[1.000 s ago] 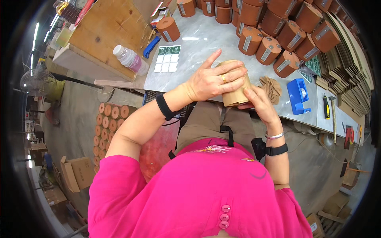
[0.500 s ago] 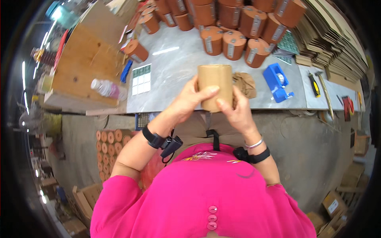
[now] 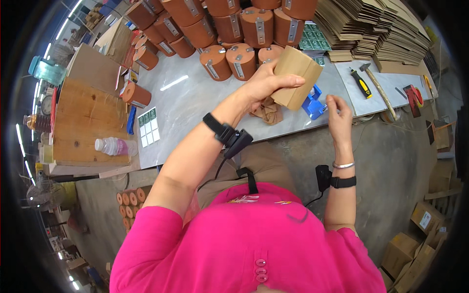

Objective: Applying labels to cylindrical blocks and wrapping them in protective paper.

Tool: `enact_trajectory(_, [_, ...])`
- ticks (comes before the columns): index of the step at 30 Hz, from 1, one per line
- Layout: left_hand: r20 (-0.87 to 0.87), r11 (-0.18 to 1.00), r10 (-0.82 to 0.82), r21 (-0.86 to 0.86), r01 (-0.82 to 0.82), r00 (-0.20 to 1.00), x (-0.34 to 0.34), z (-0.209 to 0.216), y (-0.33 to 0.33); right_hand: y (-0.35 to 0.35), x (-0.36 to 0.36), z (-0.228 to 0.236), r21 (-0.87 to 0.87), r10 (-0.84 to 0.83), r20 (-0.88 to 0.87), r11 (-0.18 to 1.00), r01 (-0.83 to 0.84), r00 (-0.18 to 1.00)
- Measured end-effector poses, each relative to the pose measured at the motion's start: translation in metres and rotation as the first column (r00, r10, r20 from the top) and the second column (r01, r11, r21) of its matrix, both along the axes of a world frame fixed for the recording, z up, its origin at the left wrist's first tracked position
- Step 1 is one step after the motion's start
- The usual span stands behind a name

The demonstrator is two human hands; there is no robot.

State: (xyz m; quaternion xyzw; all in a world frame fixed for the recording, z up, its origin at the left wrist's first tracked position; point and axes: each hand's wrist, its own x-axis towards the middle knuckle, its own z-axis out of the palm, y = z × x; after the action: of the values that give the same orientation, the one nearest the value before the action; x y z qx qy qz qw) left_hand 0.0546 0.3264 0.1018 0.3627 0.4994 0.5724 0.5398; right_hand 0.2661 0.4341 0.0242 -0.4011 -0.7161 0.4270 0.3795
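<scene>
Holding tan wrapped cylinder (image 3: pixel 304 71) tilted over bench (image 3: pixel 181 102) in left hand (image 3: pixel 266 85), thumb across its side, probably to stop the wrap opening; pinching thumb and fingertip of right hand (image 3: pixel 338 115) together beside blue tape dispenser (image 3: pixel 313 108), likely set near bench edge for easy reach; can't tell whether gripping tape; cradling cylinder left of right hand, apart from it.

Bright; tabletop (image 3: pixel 181 105) glare; warped edges
</scene>
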Motion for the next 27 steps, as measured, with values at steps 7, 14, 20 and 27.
enact_trajectory(7, [-0.260,0.994,-0.092,-0.088,0.071,0.961,0.001,-0.015,0.027,0.008,-0.008,-0.007,-0.156,0.113,0.054,0.982,-0.104,0.992])
enact_trajectory(14, [-0.204,0.992,-0.080,-0.114,0.057,0.976,0.003,-0.018,0.027,-0.003,-0.006,0.011,-0.045,0.051,-0.115,0.997,-0.056,0.992])
enact_trajectory(20, [-0.243,0.992,-0.082,-0.117,0.055,0.967,-0.001,-0.019,0.030,-0.008,0.014,0.021,-0.148,0.043,-0.103,0.987,-0.058,0.994])
enact_trajectory(27, [-0.132,0.991,-0.114,-0.086,0.103,0.985,0.001,-0.017,0.028,-0.011,0.036,0.023,-0.437,0.030,-0.077,0.897,-0.061,0.997])
